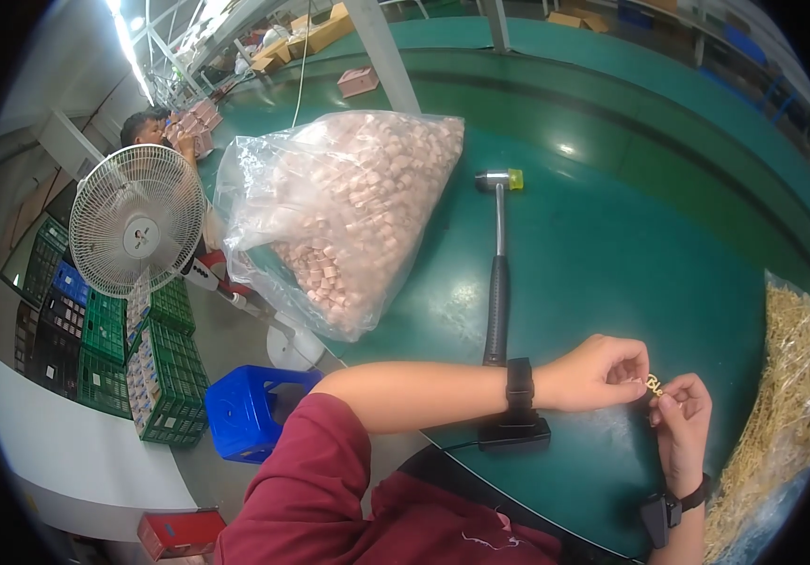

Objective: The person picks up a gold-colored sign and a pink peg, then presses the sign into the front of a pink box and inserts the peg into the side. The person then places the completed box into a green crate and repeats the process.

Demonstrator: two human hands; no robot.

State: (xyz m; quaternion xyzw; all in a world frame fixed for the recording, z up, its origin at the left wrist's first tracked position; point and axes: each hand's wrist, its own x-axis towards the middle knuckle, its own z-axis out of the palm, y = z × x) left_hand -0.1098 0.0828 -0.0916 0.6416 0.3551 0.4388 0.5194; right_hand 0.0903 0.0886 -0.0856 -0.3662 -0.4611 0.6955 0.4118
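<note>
A small gold-coloured cut-out piece of script lettering [654,384] is held between my two hands over the green tabletop. My left hand [605,375] reaches across from the left, its fingers curled and pinching at the left end of the piece. From below right, my right hand [682,422] pinches its lower right end between thumb and fingers. Part of the lettering is hidden by my fingertips. Left of my left hand lies a two-faced mallet [499,273] with black and yellow faces, its black grip running down behind my left forearm.
A large clear bag [358,217] of small pink blocks lies on the green table [584,254]. Another bag [772,395], full of yellowish pieces, is at the right edge. At left are a standing fan [138,222], a blue stool [240,414], stacked crates [168,377] and another person [146,132].
</note>
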